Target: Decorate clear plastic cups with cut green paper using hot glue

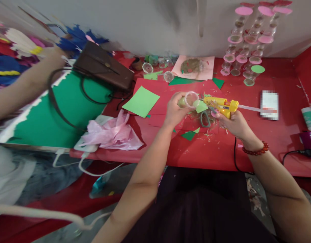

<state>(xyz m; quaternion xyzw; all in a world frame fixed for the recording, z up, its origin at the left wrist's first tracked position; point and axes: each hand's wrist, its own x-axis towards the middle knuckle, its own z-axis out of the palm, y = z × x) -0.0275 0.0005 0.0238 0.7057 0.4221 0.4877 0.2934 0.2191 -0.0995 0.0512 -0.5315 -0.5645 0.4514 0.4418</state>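
My left hand (177, 109) is wrapped round a clear plastic cup (191, 100), its round rim facing up. In my right hand (232, 122) is a yellow glue gun (221, 104), with a long translucent glue stick (250, 108) poking out of its back. The gun's nozzle points left, close to the cup's rim; whether they touch I cannot tell. Just below the nozzle is a light green paper piece (202, 106). Grey-handled scissors (205, 118) lie under the gun, among paper scraps and thin strands.
Stacked clear cups with pink discs (240, 59) stand at the back right. A light green sheet (141, 101), pink plastic bag (115, 133) and brown handbag (103, 65) are on the left. Another person's arm (26, 84) reaches in at far left. A black cord (235, 158) hangs near my right wrist.
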